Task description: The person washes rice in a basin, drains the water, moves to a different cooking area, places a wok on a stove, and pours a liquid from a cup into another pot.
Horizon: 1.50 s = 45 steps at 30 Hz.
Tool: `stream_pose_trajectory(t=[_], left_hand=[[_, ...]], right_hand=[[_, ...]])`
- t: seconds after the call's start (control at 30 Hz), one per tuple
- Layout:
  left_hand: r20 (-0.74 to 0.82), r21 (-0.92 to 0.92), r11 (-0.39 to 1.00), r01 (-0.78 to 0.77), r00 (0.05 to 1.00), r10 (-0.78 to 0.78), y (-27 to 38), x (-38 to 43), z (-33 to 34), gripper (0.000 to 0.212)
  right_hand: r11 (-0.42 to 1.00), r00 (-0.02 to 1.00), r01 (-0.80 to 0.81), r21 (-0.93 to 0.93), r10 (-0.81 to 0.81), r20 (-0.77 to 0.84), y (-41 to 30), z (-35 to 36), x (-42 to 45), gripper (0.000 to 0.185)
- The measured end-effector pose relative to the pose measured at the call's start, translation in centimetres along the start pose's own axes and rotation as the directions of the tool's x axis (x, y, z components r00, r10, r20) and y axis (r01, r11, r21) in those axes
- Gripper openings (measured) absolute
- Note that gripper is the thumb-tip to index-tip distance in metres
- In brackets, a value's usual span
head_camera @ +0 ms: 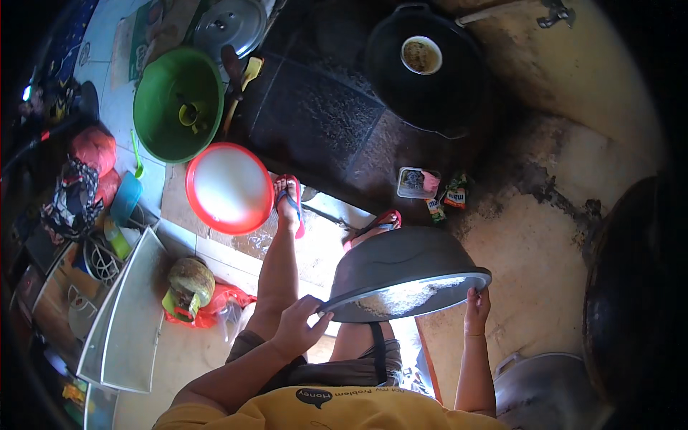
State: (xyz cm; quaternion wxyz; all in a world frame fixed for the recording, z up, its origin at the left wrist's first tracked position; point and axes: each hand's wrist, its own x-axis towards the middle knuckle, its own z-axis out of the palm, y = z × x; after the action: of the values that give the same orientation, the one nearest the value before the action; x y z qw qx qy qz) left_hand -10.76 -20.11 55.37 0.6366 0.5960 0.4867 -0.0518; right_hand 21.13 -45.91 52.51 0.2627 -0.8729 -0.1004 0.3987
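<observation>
A wide dark grey basin (400,255) is tilted in front of me, its open side facing my body. White grains (403,296), possibly rice, lie against its inner wall in bright light. My left hand (302,327) grips the rim at the left, with the thumb apart from the fingers below the edge. At the rim's right end my right hand (477,313) holds on, its fingers partly hidden by the basin. Both feet, in red flip-flops (291,204), are beyond the basin.
A red-rimmed round basin (230,188) with a white inside stands beside my left foot, near a green tub (177,105) holding a yellow-green scoop. Beyond are a large black pot (430,102) with a bowl on it, and a plastic tray (418,183). A gas cylinder (191,282) stands left.
</observation>
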Motion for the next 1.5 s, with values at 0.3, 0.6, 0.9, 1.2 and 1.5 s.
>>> stream_pose_trajectory(t=[0.3, 0.6, 0.9, 1.2, 1.5], left_hand=[[0.068, -0.012, 0.992, -0.124, 0.990, 0.125, 0.6, -1.2, 0.6, 0.013], [0.162, -0.073, 0.996, -0.056, 0.984, 0.067, -0.1, -3.0, -1.1, 0.015], [0.014, -0.080, 0.996, 0.029, 1.000, -0.028, -2.2, 0.4, 0.2, 0.019], [0.015, -0.248, 0.931, 0.269, 0.962, -0.274, -8.1, 7.9, 0.8, 0.024], [0.171, -0.476, 0.776, 0.413, 0.910, -0.379, -9.3, 10.3, 1.6, 0.036]], right_hand=[[0.975, 0.994, -0.108, 0.196, 0.107, 0.016, 3.3, 0.1, 0.7, 0.038], [0.899, 0.988, -0.116, 0.421, 0.146, -0.039, 6.9, -0.7, -0.1, 0.009], [0.998, 0.998, 0.006, -0.065, -0.010, -0.059, -0.9, 3.2, 2.7, 0.025], [0.937, 0.999, -0.014, -0.349, 0.030, 0.042, -1.1, 5.9, 8.5, 0.037], [0.929, 1.000, 0.001, -0.370, 0.001, 0.007, 0.1, 6.8, 11.6, 0.041]])
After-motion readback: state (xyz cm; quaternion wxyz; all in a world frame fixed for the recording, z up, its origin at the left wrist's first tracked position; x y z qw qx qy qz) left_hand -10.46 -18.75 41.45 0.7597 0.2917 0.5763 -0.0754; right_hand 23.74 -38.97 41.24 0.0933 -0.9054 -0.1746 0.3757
